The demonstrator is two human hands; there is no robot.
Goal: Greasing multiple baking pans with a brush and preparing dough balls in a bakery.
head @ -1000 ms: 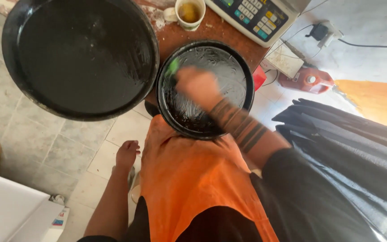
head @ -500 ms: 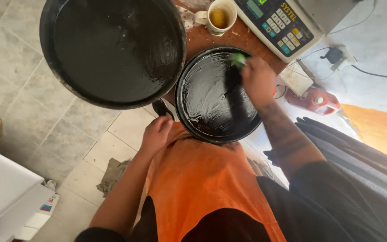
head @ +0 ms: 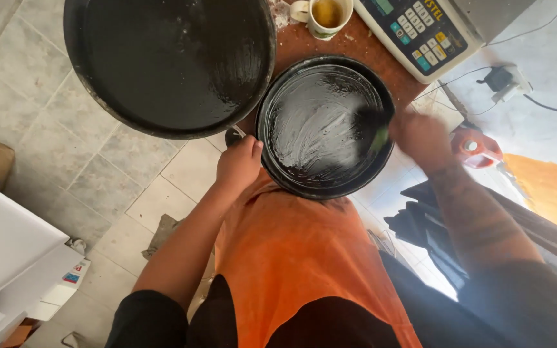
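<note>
Head view, left hand (head: 238,165) gripping round pan (head: 325,125) rim, blurred right hand (head: 420,135) holding green brush (head: 379,138) inside.

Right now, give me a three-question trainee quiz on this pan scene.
1. True or false: the left hand grips the rim of the small round pan.
2. Which hand is inside that pan? A) left B) right C) neither
3. What sits on the table just above the small pan, beside the weighing scale?

Key:
1. True.
2. B: the right hand moves a blurred green thing over the smeared pan.
3. A cup of yellowish liquid.
</note>
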